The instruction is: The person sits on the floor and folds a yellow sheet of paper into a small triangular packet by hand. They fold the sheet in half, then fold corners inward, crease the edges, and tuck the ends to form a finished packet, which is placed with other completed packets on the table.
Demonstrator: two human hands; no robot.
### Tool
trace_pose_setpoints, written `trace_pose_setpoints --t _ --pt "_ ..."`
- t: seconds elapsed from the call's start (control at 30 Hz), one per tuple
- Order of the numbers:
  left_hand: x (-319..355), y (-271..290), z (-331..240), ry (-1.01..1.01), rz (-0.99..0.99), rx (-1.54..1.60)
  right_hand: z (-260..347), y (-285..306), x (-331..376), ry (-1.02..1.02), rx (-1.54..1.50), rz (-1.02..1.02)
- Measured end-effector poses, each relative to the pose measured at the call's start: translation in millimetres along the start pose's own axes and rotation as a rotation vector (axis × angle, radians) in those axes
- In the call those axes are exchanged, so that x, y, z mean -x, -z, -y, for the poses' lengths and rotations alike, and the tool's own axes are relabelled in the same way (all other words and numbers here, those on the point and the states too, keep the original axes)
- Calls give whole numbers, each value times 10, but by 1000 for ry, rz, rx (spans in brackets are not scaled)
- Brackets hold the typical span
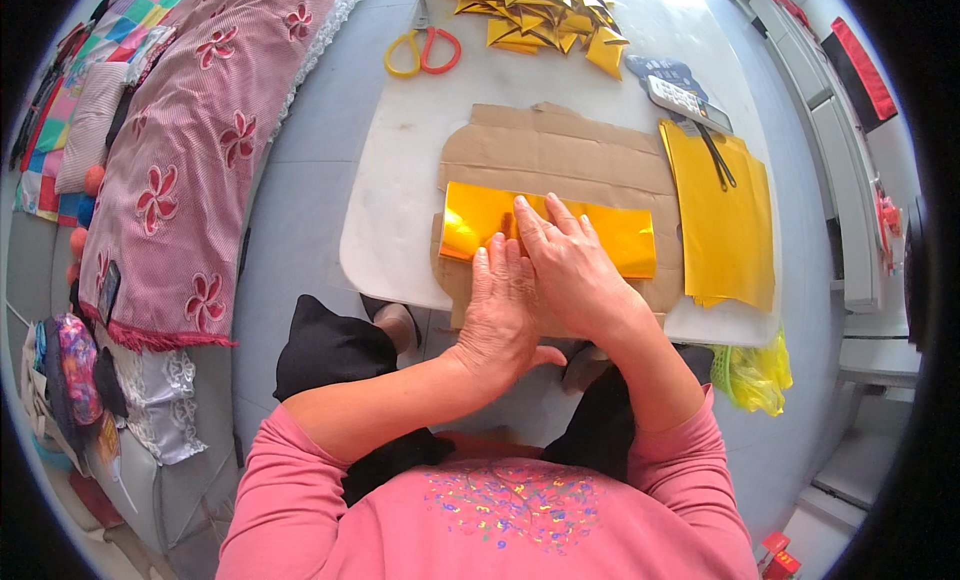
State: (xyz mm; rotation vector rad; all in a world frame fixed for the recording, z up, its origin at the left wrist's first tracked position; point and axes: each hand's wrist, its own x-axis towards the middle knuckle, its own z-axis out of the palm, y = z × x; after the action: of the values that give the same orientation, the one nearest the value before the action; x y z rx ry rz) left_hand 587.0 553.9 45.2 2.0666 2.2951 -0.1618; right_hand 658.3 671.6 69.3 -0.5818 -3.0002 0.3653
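A shiny gold foil sheet, shaped as a long strip that looks folded, lies across a flat piece of brown cardboard. My left hand rests on the near edge of the foil with fingers stretched out and thumb pointing right. Beside it, my right hand presses flat on the middle of the foil, its fingers pointing away from me. The two hands touch along their sides. Neither one grips anything. Part of the foil is hidden beneath the fingers.
On the white table, scissors with yellow and red handles lie far left, near folded gold foil pieces. A stack of gold sheets and a white handset lie right. A yellow bag hangs below the table's right edge.
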Motion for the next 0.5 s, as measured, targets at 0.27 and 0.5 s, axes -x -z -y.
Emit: trace_pose_setpoints --t 0.27,0.5 --pt "179 38 234 38 -100 -64 -22 -2 8 -2 82 36" --pt "276 95 383 93 -63 -153 -2 7 -6 -21 40 25"
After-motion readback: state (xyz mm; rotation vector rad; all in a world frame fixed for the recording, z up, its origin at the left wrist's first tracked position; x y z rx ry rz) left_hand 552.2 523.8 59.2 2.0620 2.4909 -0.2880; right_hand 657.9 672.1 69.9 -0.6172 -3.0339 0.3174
